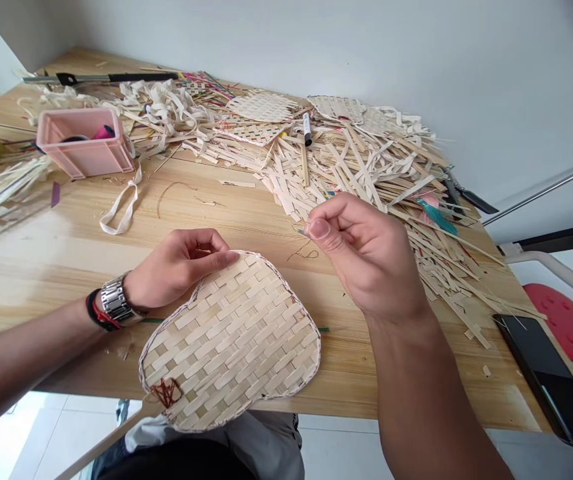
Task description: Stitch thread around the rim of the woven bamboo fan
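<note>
A woven bamboo fan (231, 340) with a stitched rim lies at the near edge of the wooden table (66, 253), its handle pointing toward me. My left hand (176, 267), with a metal watch on the wrist, pinches the fan's far rim between thumb and fingers. My right hand (361, 250) is raised above the table just right of the fan, thumb and forefinger pinched on a small needle (302, 233). A thin thread (309, 252) lies on the table below it.
A big heap of bamboo strips (366, 167) covers the far and right side, with woven pieces (261, 107) and a marker (307, 129) on it. A pink box (83, 141) stands far left. A dark phone (546, 373) lies at the right edge, a red stool (571, 327) beyond.
</note>
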The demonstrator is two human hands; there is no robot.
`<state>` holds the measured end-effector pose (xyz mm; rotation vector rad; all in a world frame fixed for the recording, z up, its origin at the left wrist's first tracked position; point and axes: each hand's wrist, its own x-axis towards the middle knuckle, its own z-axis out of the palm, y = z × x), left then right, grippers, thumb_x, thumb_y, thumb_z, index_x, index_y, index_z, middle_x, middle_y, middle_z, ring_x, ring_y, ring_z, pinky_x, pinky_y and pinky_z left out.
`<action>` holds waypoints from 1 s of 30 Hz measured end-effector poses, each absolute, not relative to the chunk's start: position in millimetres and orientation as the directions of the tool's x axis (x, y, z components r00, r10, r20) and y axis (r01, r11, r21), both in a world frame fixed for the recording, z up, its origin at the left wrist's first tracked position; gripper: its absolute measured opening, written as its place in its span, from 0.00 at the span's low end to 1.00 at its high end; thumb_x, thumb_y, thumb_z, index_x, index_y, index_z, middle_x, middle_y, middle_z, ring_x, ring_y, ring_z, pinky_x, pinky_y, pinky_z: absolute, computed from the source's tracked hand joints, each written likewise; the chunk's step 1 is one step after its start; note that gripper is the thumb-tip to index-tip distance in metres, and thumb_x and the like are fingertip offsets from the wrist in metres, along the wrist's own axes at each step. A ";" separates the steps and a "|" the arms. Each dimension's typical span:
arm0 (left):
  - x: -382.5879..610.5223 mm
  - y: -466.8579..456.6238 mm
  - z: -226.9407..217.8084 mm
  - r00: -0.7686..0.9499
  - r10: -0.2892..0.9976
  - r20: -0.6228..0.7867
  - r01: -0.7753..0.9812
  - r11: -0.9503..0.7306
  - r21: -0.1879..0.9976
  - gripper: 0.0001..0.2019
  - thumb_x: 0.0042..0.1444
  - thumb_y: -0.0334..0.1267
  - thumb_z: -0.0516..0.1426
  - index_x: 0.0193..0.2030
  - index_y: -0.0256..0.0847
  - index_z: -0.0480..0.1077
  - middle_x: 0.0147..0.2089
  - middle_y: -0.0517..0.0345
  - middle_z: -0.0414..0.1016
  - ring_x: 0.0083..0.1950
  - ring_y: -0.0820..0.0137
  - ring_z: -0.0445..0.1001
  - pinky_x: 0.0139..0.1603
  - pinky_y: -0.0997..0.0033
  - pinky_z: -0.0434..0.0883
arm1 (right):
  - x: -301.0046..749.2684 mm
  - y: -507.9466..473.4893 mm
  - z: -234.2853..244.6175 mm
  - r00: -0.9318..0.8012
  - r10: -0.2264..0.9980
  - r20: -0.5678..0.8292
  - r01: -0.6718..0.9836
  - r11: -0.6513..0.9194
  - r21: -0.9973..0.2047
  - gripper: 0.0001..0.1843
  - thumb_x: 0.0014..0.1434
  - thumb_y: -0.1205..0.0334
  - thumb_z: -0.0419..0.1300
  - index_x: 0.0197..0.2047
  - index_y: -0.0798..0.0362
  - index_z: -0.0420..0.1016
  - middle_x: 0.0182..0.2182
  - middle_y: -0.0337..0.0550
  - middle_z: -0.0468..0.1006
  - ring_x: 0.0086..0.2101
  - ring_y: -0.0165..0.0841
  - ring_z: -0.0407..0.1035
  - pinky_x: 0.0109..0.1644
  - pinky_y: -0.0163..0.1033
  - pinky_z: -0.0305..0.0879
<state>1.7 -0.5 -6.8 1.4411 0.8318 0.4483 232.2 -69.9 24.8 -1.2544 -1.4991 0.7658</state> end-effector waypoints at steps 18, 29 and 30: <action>1.4 0.5 -4.9 0.693 0.695 -0.192 0.322 -0.060 0.945 0.12 0.61 0.43 0.57 0.33 0.35 0.72 0.26 0.62 0.66 0.26 0.77 0.60 0.25 0.76 0.58 | 213.9 -66.5 14.7 -0.214 0.927 0.307 0.639 0.371 -0.674 0.10 0.69 0.66 0.51 0.42 0.53 0.74 0.36 0.41 0.77 0.34 0.30 0.68 0.38 0.37 0.61; 2.3 1.1 -5.9 0.708 0.682 -0.184 0.306 -0.062 0.950 0.12 0.61 0.42 0.56 0.32 0.34 0.71 0.25 0.64 0.63 0.25 0.78 0.57 0.24 0.77 0.55 | 207.7 -69.6 8.4 -0.285 0.929 0.236 0.668 0.369 -0.647 0.18 0.69 0.68 0.49 0.60 0.56 0.68 0.40 0.43 0.79 0.39 0.30 0.73 0.42 0.36 0.65; 2.3 1.2 -6.1 0.709 0.680 -0.186 0.305 -0.057 0.951 0.12 0.61 0.42 0.56 0.32 0.34 0.71 0.24 0.64 0.62 0.25 0.78 0.57 0.23 0.77 0.55 | 207.4 -69.7 8.7 -0.270 0.938 0.220 0.670 0.347 -0.657 0.17 0.69 0.67 0.49 0.59 0.57 0.67 0.35 0.41 0.78 0.34 0.29 0.72 0.38 0.35 0.64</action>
